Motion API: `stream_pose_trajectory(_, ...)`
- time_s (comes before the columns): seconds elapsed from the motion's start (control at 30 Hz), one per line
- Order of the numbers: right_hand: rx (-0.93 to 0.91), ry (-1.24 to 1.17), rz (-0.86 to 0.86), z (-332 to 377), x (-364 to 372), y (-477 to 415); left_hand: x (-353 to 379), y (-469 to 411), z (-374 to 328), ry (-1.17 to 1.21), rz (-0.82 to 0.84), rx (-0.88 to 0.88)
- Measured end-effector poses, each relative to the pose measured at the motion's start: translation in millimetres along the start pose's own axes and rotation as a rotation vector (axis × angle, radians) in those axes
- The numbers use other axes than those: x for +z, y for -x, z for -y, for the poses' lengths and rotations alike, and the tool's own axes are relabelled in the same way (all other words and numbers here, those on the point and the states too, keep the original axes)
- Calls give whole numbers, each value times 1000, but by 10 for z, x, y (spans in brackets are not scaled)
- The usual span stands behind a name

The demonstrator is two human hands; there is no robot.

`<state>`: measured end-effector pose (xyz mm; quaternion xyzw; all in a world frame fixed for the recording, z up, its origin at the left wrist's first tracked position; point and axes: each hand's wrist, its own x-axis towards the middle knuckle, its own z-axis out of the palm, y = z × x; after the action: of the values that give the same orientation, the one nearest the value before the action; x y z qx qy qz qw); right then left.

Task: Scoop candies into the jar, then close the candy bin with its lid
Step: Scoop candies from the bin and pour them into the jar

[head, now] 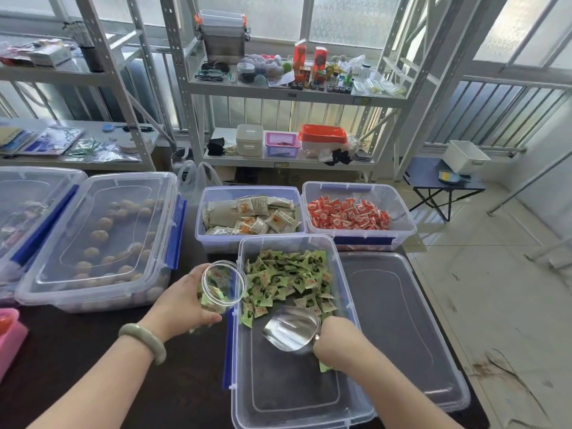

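While unreadable, green candies (288, 280), jar (221, 284), scoop (291, 328)

Your clear plastic jar (223, 284) is tilted, its open mouth facing up toward you just beside the bin's left wall, with a few green-wrapped candies already inside. The candy bin (346, 292) is a clear rectangular tub with blue latches, open, standing on the table. Its green candies (288, 280) are heaped in the far half; the near half shows bare floor. The metal scoop (291, 328) sits inside, bowl empty, pointing toward the heap. The clear lid (399, 329) lies flat, right of the bin.
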<state>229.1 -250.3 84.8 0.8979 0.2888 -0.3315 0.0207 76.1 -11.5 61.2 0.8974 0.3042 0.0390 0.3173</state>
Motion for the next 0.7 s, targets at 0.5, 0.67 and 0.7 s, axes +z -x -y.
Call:
stream_pose_trajectory(0.5, 61, -218, 37, 271, 395, -234, -21, -58, 19, -43, 35, 19)
stream_pose_trajectory(0.67, 155, -537, 32, 305, 555, -412, -28, -101, 13, -48, 59, 10)
stream_pose_trajectory(0.7, 180, -603, 19, 329, 587, -453, -30, -106, 11, -49, 60, 7)
